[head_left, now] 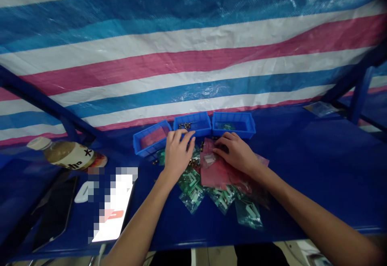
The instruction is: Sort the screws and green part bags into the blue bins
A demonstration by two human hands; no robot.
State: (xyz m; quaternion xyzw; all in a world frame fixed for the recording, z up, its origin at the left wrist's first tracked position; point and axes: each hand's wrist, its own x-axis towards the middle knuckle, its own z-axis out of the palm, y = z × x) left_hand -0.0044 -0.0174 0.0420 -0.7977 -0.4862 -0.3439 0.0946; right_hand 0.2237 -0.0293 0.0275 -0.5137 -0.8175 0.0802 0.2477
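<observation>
My left hand (pixel 179 150) hovers by the middle blue bin, fingers spread, over green bags and small brass-coloured parts (pixel 194 163). My right hand (pixel 236 151) has thumb and fingers brought together at the upper part of a red plastic bag (pixel 213 173); what lies between the fingertips is too small to tell. Green bags with pale strips (pixel 223 196) lie below and around the red bags. Behind the hands stand three blue bins: the left bin (pixel 146 151) holds red bags, the middle bin (pixel 196 132) small metal parts, the right bin (pixel 248 128) green pieces.
On the left of the blue table (pixel 308 169) are a drink bottle (pixel 71 155), a dark phone (pixel 57 209), a white case (pixel 82 193) and a lit phone (pixel 116 209). A clear bag (pixel 322 109) lies back right. Striped sheeting (pixel 187 64) hangs behind.
</observation>
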